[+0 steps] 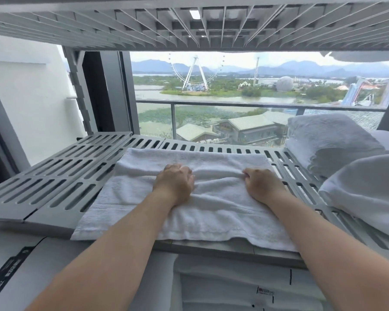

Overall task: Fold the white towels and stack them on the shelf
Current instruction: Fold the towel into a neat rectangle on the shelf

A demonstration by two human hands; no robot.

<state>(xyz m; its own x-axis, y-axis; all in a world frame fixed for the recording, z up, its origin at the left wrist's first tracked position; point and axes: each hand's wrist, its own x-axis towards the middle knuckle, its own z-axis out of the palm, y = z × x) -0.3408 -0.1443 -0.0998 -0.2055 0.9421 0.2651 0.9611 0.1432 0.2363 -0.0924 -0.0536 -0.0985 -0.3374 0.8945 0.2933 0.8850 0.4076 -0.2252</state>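
White towel (142,198) spread flat on the slatted shelf (61,176), long axis running left to right. Left hand (174,182) and right hand (262,185), equally near, each grip with curled fingers a raised ridge along its middle; its far edge lies just beyond the knuckles.

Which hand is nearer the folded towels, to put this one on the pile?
Likely the right hand: it grips the flat towel nearer the folded towels; the left hand is farther.

White towel (189,209) on slatted shelf (61,176), both hands gripping it (fingers curled)
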